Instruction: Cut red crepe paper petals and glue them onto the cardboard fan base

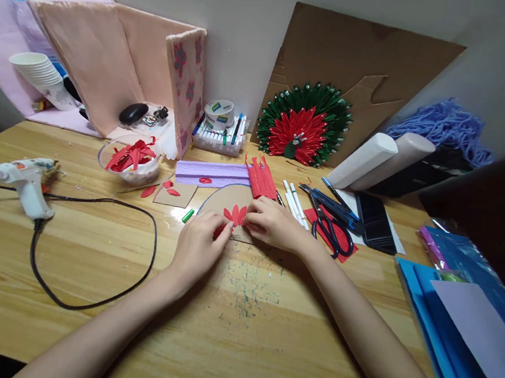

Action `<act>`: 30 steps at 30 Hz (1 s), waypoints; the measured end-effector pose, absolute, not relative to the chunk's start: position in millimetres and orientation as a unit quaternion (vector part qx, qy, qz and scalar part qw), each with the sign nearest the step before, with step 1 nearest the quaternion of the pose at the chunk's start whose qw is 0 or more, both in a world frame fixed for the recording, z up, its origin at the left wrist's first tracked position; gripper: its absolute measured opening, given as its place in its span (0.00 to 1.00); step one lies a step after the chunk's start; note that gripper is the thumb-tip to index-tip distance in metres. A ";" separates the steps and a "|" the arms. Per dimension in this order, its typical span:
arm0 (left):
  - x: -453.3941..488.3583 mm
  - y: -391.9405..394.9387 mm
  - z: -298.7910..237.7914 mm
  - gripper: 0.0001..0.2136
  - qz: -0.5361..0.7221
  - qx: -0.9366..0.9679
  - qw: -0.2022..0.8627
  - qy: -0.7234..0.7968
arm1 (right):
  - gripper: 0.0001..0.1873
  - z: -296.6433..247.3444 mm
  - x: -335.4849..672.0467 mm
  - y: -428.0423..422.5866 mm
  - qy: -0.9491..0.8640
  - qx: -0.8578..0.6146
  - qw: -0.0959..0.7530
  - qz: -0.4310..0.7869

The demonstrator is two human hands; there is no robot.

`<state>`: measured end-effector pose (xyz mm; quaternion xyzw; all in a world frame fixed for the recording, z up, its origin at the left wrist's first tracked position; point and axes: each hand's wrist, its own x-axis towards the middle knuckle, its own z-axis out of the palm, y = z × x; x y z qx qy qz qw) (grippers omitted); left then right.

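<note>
A cardboard disc [215, 198] with a dark edge lies on the table, and a flower of red crepe-paper petals [236, 214] sits on it. My left hand [201, 241] rests at the disc's near left, its thumb and fingers pinched at a red petal [218, 230] partly hidden under them. From the right, my right hand [276, 223] reaches over the disc with its fingertips closed together against the flower's right side. What those fingertips hold is hidden. Beyond the right hand lies fringed red crepe paper [262, 178]. Loose red petals [171, 189] lie on a cardboard piece [184, 197].
A white glue gun [25, 181] stands left, its black cable [151, 250] looping over the table. Behind are a bowl of red scraps [130, 157] and a green-and-red paper peacock [304, 123]. Scissors [333, 232], white markers [296, 204] and a phone [374, 223] lie right.
</note>
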<state>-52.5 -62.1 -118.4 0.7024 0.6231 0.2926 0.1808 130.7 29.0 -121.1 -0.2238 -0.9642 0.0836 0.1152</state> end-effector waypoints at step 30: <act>-44.4 -59.6 -137.2 0.19 0.160 0.838 0.068 0.518 | 0.05 -108.9 151.5 42.4 -0.936 -0.294 0.082 0.175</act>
